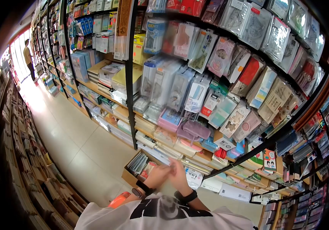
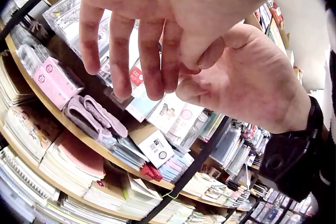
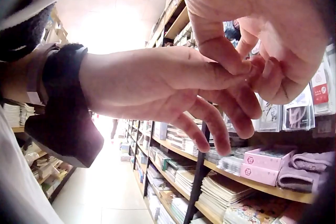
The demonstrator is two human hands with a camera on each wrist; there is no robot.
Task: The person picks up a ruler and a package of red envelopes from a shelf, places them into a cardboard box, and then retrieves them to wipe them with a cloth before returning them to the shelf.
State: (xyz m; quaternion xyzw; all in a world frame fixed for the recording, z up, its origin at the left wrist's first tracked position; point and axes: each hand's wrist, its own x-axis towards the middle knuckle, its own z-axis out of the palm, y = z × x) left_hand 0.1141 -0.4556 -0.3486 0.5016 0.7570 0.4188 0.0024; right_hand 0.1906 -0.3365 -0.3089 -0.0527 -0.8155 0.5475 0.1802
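Observation:
Both hands meet in front of the torso in the head view. The left hand (image 1: pixel 157 177), seen large in the left wrist view (image 2: pixel 152 14), has its fingers extended and spread. Its thumb and forefinger area touches the right hand (image 1: pixel 179 177). In the right wrist view, the right hand (image 3: pixel 262 29) has its thumb and forefinger bent and pinching at the left hand's (image 3: pixel 157 79) fingertips. Whether anything small lies between them cannot be told. Each wrist carries a black band.
Packed shelves of hanging stationery packets (image 1: pixel 199 46) rise ahead. An open cardboard box (image 1: pixel 128 177) of packets stands on the floor near the hands. Books (image 1: pixel 22 168) line the left side of the aisle (image 1: pixel 63 134); a person (image 1: pixel 28 59) stands at its far end.

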